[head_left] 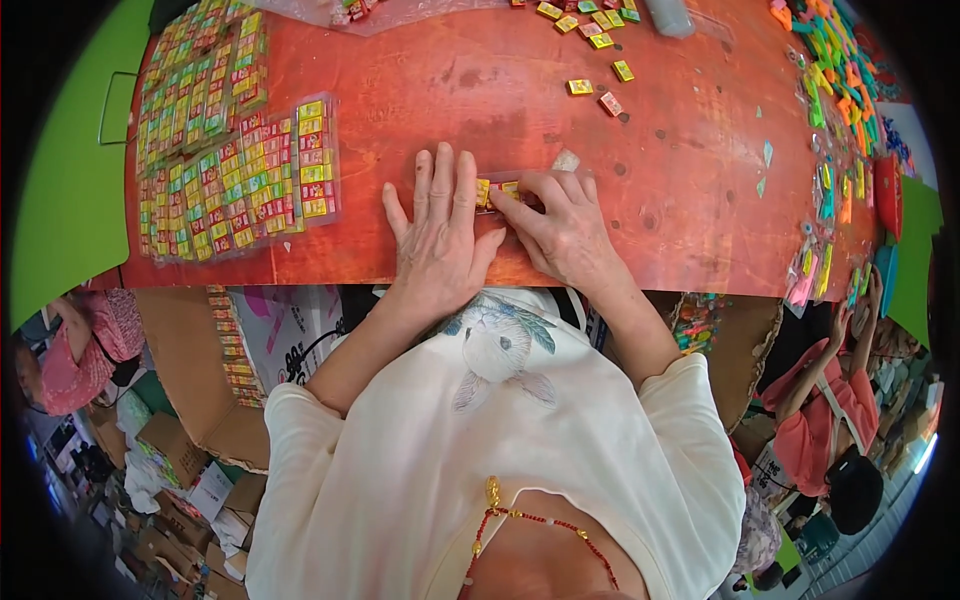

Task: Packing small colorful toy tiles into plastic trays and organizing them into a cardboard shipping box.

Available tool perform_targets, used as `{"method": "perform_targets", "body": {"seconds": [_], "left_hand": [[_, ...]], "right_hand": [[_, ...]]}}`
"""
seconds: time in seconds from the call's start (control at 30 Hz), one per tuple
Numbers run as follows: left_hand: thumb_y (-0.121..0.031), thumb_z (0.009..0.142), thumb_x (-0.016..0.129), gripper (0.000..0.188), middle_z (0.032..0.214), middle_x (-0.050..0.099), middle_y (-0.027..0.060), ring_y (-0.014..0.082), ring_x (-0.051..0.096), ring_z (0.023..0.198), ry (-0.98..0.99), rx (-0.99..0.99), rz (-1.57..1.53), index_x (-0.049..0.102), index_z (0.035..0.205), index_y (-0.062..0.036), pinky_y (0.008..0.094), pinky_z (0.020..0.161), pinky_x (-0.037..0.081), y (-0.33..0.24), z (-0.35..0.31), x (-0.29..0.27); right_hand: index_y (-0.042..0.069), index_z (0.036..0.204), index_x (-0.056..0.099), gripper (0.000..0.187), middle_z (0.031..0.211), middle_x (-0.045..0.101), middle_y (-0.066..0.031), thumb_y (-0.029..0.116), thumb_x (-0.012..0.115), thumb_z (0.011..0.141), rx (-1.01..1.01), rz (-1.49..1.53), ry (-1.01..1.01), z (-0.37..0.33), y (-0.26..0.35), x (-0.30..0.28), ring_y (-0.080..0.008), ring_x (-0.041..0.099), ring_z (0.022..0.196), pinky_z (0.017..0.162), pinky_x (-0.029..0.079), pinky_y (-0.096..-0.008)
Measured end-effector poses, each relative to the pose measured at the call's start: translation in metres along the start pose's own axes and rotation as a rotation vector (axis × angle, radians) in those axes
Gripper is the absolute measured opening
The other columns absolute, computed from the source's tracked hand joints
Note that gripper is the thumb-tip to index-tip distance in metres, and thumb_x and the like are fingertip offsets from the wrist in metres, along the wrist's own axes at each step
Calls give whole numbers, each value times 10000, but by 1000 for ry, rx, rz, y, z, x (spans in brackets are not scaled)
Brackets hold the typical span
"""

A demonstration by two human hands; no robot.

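My left hand (pixel 438 230) lies palm down on the red tabletop, fingers stretched out and spread. Its thumb points toward a short clear plastic strip tray (pixel 480 181) holding small yellow and red boxes, partly covered by my right hand. My right hand (pixel 568 222) has its fingers bent and pinched over that strip, on a small yellow box (pixel 510 188). How far the strip runs under the hands is hidden. Just beyond my right fingers lies a crumpled clear scrap (pixel 566 161).
Filled strips of small boxes (pixel 230 185) cover the table's left side. Loose small boxes (pixel 600 40) lie at the far side, near a grey cylinder (pixel 670 17). Colourful plastic pieces (pixel 850 70) crowd the right edge. Cardboard boxes (pixel 180 340) stand below the near edge. Other people sit at both sides.
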State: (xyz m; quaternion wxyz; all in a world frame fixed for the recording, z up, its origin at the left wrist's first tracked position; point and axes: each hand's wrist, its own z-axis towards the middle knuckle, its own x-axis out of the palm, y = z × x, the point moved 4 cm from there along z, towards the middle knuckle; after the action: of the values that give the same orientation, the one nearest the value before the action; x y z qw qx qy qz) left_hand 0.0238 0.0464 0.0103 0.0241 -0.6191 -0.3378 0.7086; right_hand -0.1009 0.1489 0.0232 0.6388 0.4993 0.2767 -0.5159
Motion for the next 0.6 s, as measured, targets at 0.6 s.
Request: {"method": "perform_targets", "body": {"seconds": [0.6], "left_hand": [[-368, 819, 716, 868, 1602, 208, 208, 392, 158, 1497, 22, 117, 214, 323, 1517, -32, 717, 1101, 38, -4, -7, 10]], "right_hand": [[119, 1112, 702, 338, 1070, 585, -67, 119, 714, 774, 17, 79, -76, -4, -6, -4, -242, 563, 955, 825, 398, -396]]}}
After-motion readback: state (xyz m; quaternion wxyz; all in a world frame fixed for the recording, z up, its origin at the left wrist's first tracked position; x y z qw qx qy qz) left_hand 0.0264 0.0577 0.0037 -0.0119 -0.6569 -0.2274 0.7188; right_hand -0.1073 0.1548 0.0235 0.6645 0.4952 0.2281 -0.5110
